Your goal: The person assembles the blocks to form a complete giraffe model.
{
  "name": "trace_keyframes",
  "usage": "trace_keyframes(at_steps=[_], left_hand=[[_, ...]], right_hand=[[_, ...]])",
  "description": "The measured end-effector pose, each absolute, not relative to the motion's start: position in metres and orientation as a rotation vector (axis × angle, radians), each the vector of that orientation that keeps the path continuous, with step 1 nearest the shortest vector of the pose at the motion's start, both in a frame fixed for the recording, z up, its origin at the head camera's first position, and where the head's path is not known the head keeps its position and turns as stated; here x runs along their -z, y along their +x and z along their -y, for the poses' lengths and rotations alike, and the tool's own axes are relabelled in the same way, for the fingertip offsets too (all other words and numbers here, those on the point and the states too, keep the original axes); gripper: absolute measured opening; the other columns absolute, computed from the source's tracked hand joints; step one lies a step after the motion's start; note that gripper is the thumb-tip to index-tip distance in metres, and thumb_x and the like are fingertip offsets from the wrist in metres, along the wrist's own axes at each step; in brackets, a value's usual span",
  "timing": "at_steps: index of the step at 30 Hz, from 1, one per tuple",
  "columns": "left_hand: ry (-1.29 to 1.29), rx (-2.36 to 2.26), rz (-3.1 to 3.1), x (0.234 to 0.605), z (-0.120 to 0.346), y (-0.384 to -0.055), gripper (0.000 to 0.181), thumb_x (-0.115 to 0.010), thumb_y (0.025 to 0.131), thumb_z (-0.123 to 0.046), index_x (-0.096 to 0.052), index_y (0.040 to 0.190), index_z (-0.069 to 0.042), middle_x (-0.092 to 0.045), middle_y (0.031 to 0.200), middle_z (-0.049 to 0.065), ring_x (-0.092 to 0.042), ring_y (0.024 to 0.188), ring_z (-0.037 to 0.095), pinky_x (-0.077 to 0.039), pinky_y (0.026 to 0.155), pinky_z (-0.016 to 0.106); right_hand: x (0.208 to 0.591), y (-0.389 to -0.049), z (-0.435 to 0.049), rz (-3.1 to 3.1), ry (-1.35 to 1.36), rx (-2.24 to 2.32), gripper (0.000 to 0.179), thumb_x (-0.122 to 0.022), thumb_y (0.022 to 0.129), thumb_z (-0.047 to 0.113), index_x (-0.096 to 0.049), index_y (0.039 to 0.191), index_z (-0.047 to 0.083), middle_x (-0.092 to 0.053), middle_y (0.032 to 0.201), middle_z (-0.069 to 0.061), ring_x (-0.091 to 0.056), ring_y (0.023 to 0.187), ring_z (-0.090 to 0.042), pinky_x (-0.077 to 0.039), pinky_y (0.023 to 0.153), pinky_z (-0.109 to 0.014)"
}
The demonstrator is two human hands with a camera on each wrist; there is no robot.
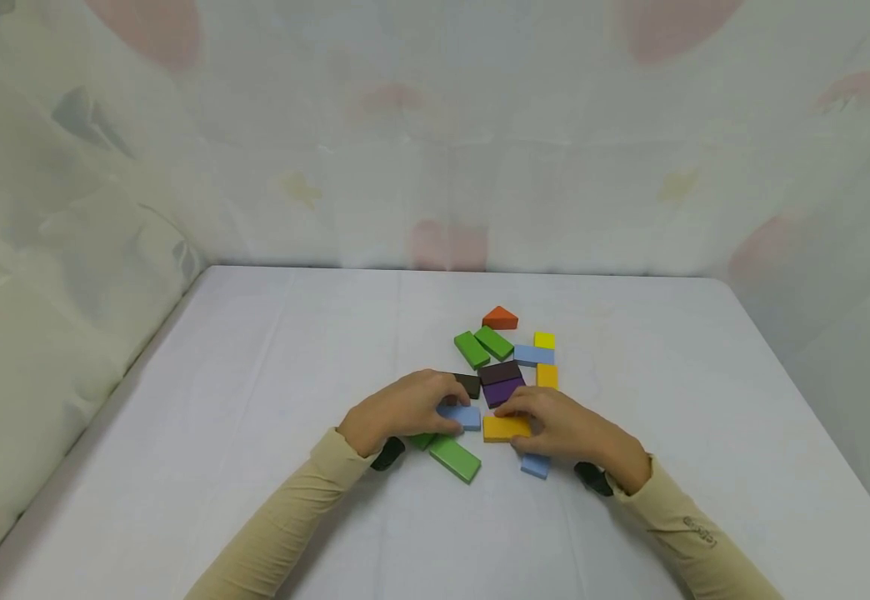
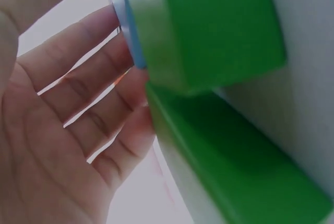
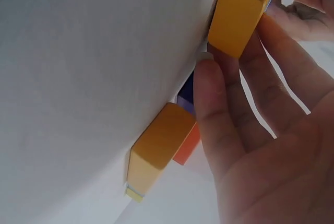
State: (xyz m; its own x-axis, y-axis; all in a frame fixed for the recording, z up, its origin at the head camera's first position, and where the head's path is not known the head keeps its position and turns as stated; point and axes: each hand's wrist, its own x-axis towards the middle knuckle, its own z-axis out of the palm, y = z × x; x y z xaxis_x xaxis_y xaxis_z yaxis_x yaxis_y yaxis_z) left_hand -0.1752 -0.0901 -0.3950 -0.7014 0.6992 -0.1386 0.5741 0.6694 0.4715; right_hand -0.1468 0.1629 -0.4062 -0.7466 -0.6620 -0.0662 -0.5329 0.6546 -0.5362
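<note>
My left hand (image 1: 405,408) pinches a light blue block (image 1: 468,417) flat on the table, thumb on its near side and fingertips on its far side. In the left wrist view only a thin strip of that blue block (image 2: 130,31) shows beside two green blocks (image 2: 224,31). My right hand (image 1: 566,425) holds a yellow-orange block (image 1: 501,429) by its long sides, just right of the blue one. The right wrist view has this yellow-orange block (image 3: 235,18) between thumb and fingers. Beyond the hands lie a dark purple block (image 1: 502,392) and a blackish block (image 1: 468,384), partly covered by the left hand.
Farther back are two green blocks (image 1: 494,342), an orange-red triangle (image 1: 500,318), a blue block (image 1: 534,356) and yellow blocks (image 1: 547,376). A green block (image 1: 455,459) lies nearer, and another blue block (image 1: 536,465) sits partly under the right hand. White cloth covers the table (image 1: 315,333).
</note>
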Motion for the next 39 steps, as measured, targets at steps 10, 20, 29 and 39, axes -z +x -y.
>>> trace_keyframes(at_steps=[10,20,29,39], left_hand=[[1.001,-0.548,-2.623,0.397,0.087,-0.174,0.036,-0.077,0.088,-0.027,-0.072,0.117,-0.008,-0.070,0.115,0.003,-0.061,0.102,0.013,-0.053,0.094,0.032],[0.999,-0.595,-2.578,0.396,0.087,-0.176,0.039,-0.075,0.089,-0.026,-0.069,0.123,-0.007,-0.068,0.122,0.006,-0.061,0.110,0.016,-0.052,0.099,0.033],[0.982,-0.627,-2.512,0.393,0.093,-0.181,0.035,-0.076,0.088,-0.017,-0.071,0.120,-0.006,-0.070,0.119,0.006,-0.063,0.104,0.016,-0.054,0.093,0.032],[1.038,-0.651,-2.494,0.396,0.090,-0.181,0.035,-0.072,0.091,-0.018,-0.069,0.124,-0.006,-0.069,0.123,0.007,-0.062,0.110,0.018,-0.052,0.098,0.034]], right_hand=[[0.409,-0.146,-0.165,-2.604,-1.061,0.738,0.034,-0.072,0.085,0.014,-0.070,0.118,0.008,-0.069,0.113,-0.001,-0.061,0.098,-0.013,-0.054,0.090,-0.034],[0.405,-0.145,-0.167,-2.558,-1.029,0.756,0.034,-0.073,0.089,0.022,-0.070,0.121,0.012,-0.068,0.112,0.004,-0.059,0.097,-0.009,-0.053,0.088,-0.030],[0.404,-0.148,-0.176,-2.543,-0.969,0.808,0.030,-0.076,0.088,0.026,-0.072,0.115,0.013,-0.071,0.110,0.002,-0.062,0.097,-0.012,-0.055,0.087,-0.031],[0.406,-0.147,-0.170,-2.565,-0.975,0.861,0.031,-0.075,0.088,0.030,-0.073,0.115,0.015,-0.070,0.105,0.005,-0.061,0.092,-0.009,-0.053,0.081,-0.026]])
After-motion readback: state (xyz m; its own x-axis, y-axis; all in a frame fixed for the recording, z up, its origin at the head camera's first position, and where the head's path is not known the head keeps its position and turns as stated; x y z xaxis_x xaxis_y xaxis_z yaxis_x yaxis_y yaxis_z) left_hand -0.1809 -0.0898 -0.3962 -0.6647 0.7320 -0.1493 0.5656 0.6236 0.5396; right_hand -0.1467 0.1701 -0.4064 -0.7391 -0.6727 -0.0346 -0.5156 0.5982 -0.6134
